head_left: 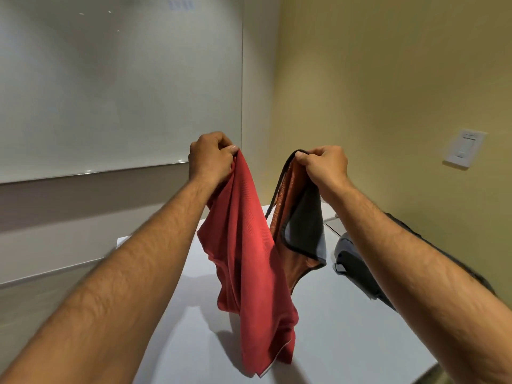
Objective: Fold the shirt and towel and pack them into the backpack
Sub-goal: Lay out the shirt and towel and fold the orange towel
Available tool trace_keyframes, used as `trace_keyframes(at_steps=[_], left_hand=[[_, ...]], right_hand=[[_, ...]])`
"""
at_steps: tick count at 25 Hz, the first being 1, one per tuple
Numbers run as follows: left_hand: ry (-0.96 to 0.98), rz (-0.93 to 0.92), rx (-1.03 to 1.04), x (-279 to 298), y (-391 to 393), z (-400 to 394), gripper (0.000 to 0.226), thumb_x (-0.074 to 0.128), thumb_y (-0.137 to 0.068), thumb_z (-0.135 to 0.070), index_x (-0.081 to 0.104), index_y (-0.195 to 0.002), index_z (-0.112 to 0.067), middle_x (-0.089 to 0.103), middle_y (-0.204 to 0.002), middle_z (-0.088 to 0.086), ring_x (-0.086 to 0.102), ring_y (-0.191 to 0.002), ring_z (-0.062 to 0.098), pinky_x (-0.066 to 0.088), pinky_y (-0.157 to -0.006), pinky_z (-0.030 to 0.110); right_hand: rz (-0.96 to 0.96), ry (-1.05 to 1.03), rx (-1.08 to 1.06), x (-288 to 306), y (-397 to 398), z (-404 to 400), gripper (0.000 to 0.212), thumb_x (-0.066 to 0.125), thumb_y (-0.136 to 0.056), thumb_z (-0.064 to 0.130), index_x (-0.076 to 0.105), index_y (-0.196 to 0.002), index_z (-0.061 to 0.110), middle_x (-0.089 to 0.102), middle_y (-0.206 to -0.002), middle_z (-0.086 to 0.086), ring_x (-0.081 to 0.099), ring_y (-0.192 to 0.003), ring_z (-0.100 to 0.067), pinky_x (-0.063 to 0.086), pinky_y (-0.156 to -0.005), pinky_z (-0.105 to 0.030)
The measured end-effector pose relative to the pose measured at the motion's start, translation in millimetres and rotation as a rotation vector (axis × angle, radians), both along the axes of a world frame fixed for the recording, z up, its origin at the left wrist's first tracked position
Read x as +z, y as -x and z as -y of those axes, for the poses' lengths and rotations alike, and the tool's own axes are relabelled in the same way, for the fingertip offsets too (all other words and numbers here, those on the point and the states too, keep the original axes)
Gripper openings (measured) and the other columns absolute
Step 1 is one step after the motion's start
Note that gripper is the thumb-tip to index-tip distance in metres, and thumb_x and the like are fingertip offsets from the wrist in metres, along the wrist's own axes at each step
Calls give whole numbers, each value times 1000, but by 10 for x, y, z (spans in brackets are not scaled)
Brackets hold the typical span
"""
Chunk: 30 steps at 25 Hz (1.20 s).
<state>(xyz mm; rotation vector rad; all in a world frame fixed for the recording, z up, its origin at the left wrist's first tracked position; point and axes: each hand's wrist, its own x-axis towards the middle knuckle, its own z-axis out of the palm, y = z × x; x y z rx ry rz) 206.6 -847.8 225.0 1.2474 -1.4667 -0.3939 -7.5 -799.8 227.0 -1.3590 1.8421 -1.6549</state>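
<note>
A red shirt (249,259) with dark trim and a grey inner panel hangs in the air over the white table (360,328). My left hand (212,157) grips one top edge of it. My right hand (324,164) pinches the dark-trimmed edge on the other side, about a hand's width away. The shirt's lower end touches the table near its front. A dark grey backpack (357,270) lies on the table's right side, partly hidden behind my right forearm. No towel is visible.
A large whiteboard (119,84) covers the wall on the left. The yellow wall on the right carries a light switch (464,148). The table's right front edge runs near the bottom right of the view.
</note>
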Motion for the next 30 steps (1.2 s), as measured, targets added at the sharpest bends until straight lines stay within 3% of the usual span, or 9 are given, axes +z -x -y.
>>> trace_keyframes(at_steps=[8,14,18,21,24,27,30], left_hand=[[40,-140,-6,346,-174,657,8,72,-88,-14,71,-80,-14,71,-75,4,71,-62,17,61,-57,32],[7,-161,-6,259,-392,1078,9,72,-88,-12,70,-80,-15,72,-78,6,69,-62,15,60,-59,29],[-123,6,63,-240,-705,1368,8,73,-86,-12,73,-81,-17,71,-77,5,69,-67,19,62,-67,33],[-298,386,128,-841,-958,1480,5,76,-82,-17,76,-82,-22,74,-82,0,68,-78,20,58,-81,34],[-505,648,143,-1451,-1072,1400,8,74,-82,-24,70,-76,-28,73,-91,-3,65,-84,20,55,-81,34],[-594,737,99,-1956,-1014,1214,7,70,-81,-32,66,-77,-27,68,-91,-7,62,-84,19,54,-79,35],[-599,678,12,-2346,-861,1022,10,69,-79,-33,64,-81,-25,66,-86,-10,61,-80,18,54,-73,34]], right_hand=[[2,86,-55,426,82,834,19,76,-80,29,77,-91,13,73,-83,3,70,-78,-12,59,-74,-28],[-77,109,-18,422,-38,1342,21,73,-84,29,77,-98,15,73,-87,3,68,-76,-9,58,-73,-24],[-204,30,43,-61,-243,1688,18,68,-84,31,78,-89,17,72,-79,4,68,-73,-13,58,-73,-30],[-347,-109,122,-647,-414,1860,20,66,-82,32,77,-83,15,74,-78,0,68,-76,-18,47,-66,-23],[-459,-340,289,-1332,-567,1897,19,69,-81,32,75,-92,18,74,-91,0,68,-89,-19,46,-72,-23],[-467,-490,396,-1897,-606,1818,32,71,-81,36,72,-108,19,73,-106,1,65,-102,-19,46,-85,-26],[-453,-526,411,-2253,-490,1730,28,71,-82,34,72,-105,18,73,-106,1,66,-95,-17,48,-81,-25]])
